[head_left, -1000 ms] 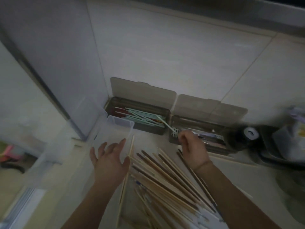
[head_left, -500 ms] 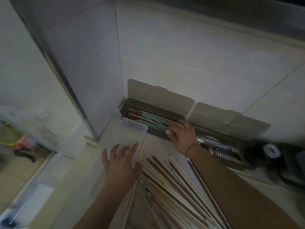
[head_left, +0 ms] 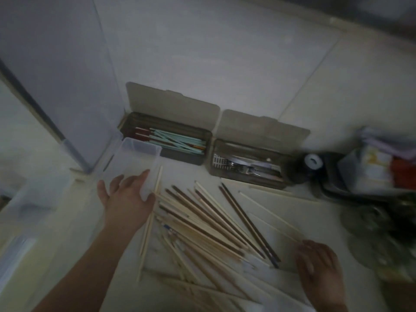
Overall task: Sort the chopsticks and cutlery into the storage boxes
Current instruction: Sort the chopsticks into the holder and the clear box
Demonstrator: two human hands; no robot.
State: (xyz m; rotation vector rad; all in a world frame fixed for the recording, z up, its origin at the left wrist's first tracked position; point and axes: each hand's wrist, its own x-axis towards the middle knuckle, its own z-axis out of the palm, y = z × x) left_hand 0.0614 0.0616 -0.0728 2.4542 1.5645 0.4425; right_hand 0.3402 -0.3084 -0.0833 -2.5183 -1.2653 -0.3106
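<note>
A heap of wooden and dark brown chopsticks [head_left: 209,224] lies fanned across the counter. Two brown storage boxes stand open against the wall: the left box [head_left: 180,155] holds mint-green and red chopsticks, the right box [head_left: 245,175] holds metal cutlery. My left hand [head_left: 126,199] rests with spread fingers on the near end of a clear plastic container [head_left: 137,158], beside one pale chopstick. My right hand [head_left: 319,275] hovers low at the right end of the heap, fingers loosely curled, nothing visibly in it.
A grey cabinet panel [head_left: 56,75] rises at the left. A black roll-like object [head_left: 313,163] and a cluttered dark tray with packets [head_left: 378,167] sit at the right. Another clear bin [head_left: 27,199] lies at the far left.
My right hand has pulled back from the left storage box down to the near right end of the chopstick heap. My left hand has stayed on the clear container.
</note>
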